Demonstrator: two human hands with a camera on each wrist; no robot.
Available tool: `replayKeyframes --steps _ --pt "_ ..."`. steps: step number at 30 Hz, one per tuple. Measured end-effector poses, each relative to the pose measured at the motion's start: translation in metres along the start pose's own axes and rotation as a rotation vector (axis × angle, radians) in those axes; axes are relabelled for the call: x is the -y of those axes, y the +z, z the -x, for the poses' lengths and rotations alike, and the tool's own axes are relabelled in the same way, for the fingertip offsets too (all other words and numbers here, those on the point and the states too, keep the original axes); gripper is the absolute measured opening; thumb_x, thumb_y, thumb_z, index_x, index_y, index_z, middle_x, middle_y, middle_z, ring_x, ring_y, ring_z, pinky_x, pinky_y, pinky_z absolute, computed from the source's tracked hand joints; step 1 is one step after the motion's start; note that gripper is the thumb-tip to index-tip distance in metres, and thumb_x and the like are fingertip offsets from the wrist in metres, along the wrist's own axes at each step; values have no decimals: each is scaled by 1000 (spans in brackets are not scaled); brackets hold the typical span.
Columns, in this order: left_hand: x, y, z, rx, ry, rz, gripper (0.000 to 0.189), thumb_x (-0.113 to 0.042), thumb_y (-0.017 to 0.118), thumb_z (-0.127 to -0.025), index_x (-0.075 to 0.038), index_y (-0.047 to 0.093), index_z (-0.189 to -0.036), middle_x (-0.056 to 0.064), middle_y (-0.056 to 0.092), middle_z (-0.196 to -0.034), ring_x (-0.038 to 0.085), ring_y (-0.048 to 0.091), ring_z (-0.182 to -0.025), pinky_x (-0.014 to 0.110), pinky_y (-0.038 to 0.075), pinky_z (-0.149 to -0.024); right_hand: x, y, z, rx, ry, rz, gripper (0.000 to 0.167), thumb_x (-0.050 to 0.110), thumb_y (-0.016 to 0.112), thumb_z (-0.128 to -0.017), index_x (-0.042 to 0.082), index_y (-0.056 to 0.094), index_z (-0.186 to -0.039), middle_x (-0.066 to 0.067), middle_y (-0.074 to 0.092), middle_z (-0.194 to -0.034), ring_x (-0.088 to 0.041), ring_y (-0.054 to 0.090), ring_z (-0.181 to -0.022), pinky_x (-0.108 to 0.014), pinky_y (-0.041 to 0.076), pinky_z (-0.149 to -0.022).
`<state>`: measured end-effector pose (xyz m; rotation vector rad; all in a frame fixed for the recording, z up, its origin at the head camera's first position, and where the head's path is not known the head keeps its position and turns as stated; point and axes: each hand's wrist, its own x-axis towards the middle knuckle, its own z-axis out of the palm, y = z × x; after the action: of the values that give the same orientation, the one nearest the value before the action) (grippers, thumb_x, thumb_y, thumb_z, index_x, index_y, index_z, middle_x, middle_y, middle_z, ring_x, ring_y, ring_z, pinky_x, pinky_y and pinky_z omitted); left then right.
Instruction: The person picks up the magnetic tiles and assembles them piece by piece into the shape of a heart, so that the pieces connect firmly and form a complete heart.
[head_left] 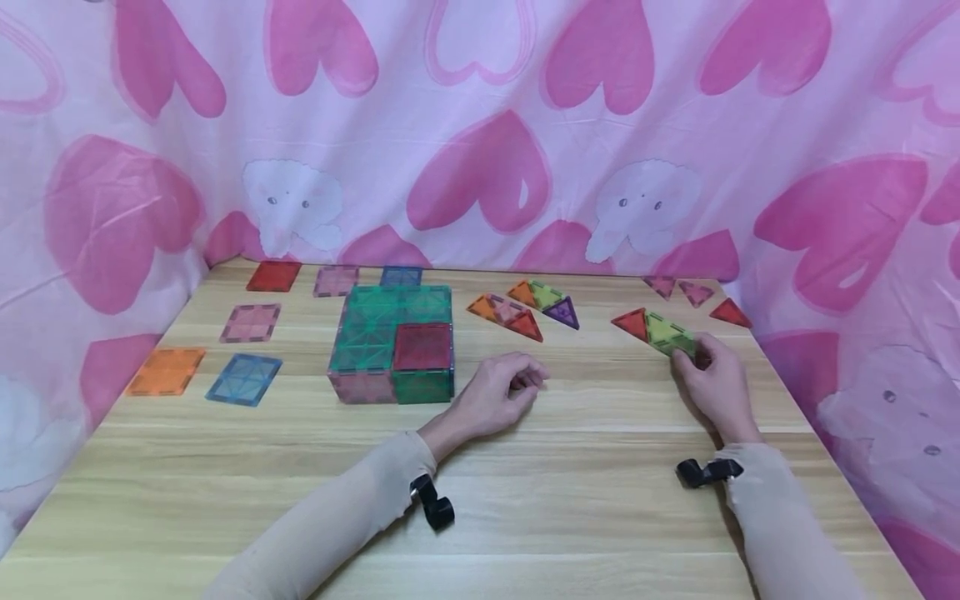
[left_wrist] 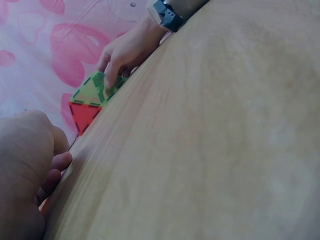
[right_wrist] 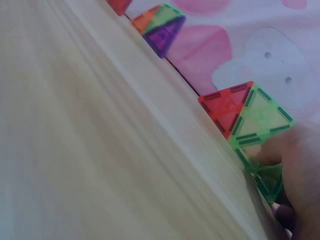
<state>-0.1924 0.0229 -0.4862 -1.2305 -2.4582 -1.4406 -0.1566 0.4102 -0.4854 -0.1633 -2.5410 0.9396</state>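
My right hand (head_left: 716,379) pinches the near end of a row of translucent triangular magnetic tiles. The row has green triangles (right_wrist: 263,115) by the thumb and fingers, with a red triangle (head_left: 631,322) joined at its far left end. In the right wrist view, the thumb lies across a green tile. My left hand (head_left: 498,392) rests on the table with loosely curled fingers and holds nothing. Just left of it stands a low box of magnetic tiles (head_left: 367,329), mostly green on top, with a red square (head_left: 423,347) over its front right corner.
Beyond the left hand lie two joined triangle groups, one orange, pink and red (head_left: 506,312), the other orange, green and purple (head_left: 546,297). Pink triangles (head_left: 696,292) and a red triangle (head_left: 731,313) lie back right. Loose squares, including an orange square (head_left: 167,372) and a blue square (head_left: 244,379), lie left.
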Motion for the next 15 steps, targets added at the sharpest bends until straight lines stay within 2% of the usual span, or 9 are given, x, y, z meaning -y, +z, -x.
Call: replayKeyframes --steps 6,15 --pt "2 -1 1 3 -12 -7 20 2 72 -101 -4 77 -119 5 78 -108 13 75 -95 24 63 -86 18 31 -21 29 17 -47 25 19 70 -109 1 74 -125 -22 77 -113 -21 65 -98 -21 48 -83" --pt "0 -1 0 17 -7 -2 20 3 72 -100 -4 77 -118 6 77 -108 14 74 -96 25 62 -87 46 73 -57 92 16 -135 24 14 67 -109 -4 71 -123 -26 71 -116 -34 63 -104 -45 49 -94"
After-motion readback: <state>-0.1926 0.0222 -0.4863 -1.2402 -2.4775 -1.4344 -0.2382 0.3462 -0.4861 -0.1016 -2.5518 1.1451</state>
